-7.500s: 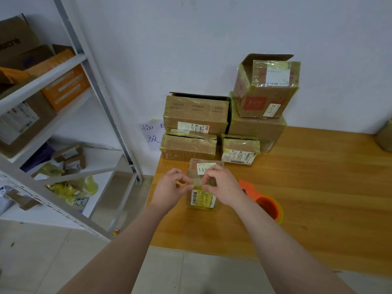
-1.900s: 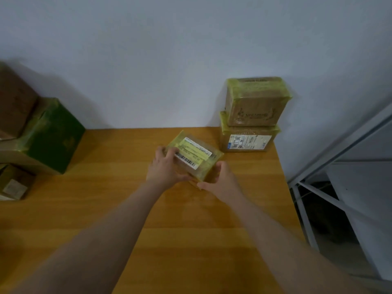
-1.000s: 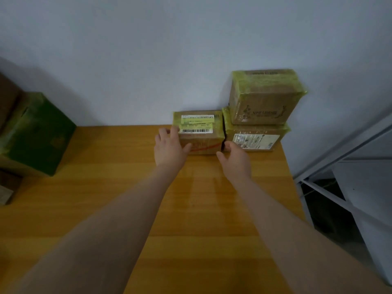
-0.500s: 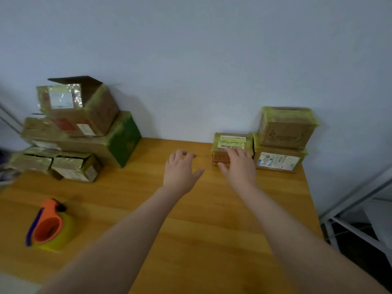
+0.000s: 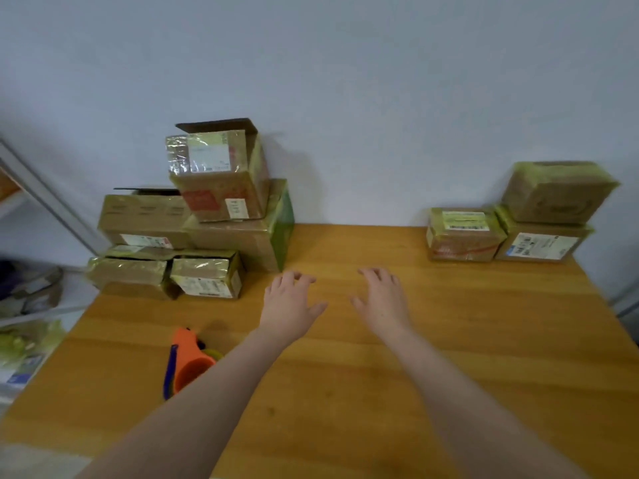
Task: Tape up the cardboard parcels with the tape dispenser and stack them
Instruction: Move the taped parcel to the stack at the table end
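My left hand [image 5: 288, 304] and my right hand [image 5: 382, 300] hover empty over the middle of the wooden table [image 5: 380, 392], fingers loosely spread. A small taped parcel [image 5: 461, 235] stands at the back right against the wall, touching a two-high stack of taped parcels [image 5: 549, 212]. At the back left is a pile of several cardboard parcels [image 5: 193, 233]; the top one [image 5: 218, 174] has an open flap. The orange tape dispenser [image 5: 188, 363] lies near the table's left front, partly hidden behind my left forearm.
A metal shelf frame [image 5: 41, 191] stands left of the table, with loose packets [image 5: 24, 340] on its lower level. The white wall runs behind the table. The table's right edge drops off past the taped stack.
Both hands have let go of the small parcel at the back right and drawn back toward the table's middle. My view has swung left, bringing the left pile and dispenser into sight.
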